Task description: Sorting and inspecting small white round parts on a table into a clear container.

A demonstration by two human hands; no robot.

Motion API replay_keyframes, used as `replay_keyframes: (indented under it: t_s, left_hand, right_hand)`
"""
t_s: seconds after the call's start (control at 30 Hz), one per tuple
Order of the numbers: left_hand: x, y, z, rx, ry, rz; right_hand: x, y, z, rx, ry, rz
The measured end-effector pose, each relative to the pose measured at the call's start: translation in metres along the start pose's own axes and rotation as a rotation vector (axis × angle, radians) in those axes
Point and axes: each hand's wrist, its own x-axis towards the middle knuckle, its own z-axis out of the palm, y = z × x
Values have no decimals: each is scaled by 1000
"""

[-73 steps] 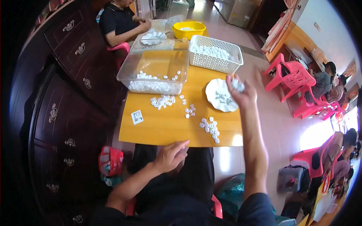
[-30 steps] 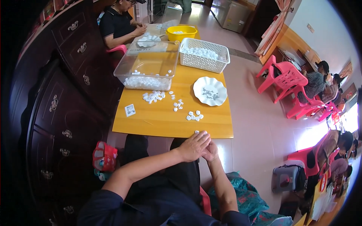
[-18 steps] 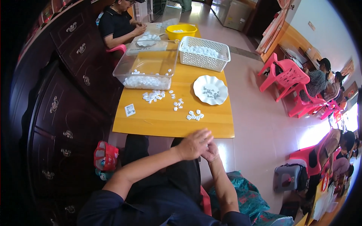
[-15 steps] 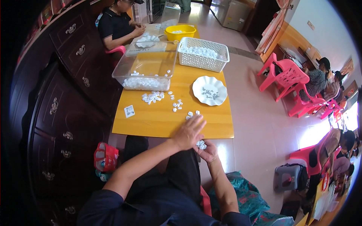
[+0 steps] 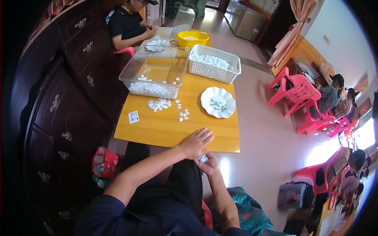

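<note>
My left hand (image 5: 196, 144) lies over the front edge of the yellow table (image 5: 145, 133), fingers stretched toward the right. Just below the edge, my right hand (image 5: 210, 165) is cupped around several small white pieces (image 5: 203, 158) with dark marks, its fingertips close to the left palm. Farther up the table are a small group of similar pieces (image 5: 184, 115) and a larger loose pile (image 5: 159, 104). A scalloped white plate (image 5: 204, 101) with small grey-green pieces (image 5: 218, 105) stands to the right.
Behind the pile stands a clear plastic bin (image 5: 126, 74) of white pieces, beside a white perforated basket (image 5: 214, 73) and a yellow basin (image 5: 193, 40). A printed label (image 5: 133, 117) lies left. A co-worker (image 5: 128, 29) sits at the far left. Pink chairs (image 5: 295, 92) stand at right.
The few white pieces by my left fingertips have gone from the table top. My left hand has drawn back slightly toward the edge, and my right hand has closed more around its pieces. The view has shifted.
</note>
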Motion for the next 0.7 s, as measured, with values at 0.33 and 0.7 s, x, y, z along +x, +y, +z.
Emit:
replay_keyframes:
  t_s: [0.33,0.7]
  left_hand:
    - [-39,43,28,-37,250,254]
    - [-69,59,24,-130,302,300]
  right_hand:
    - [-2,-13,-17,-100,2,-51]
    - [-32,38,9,62,39,12]
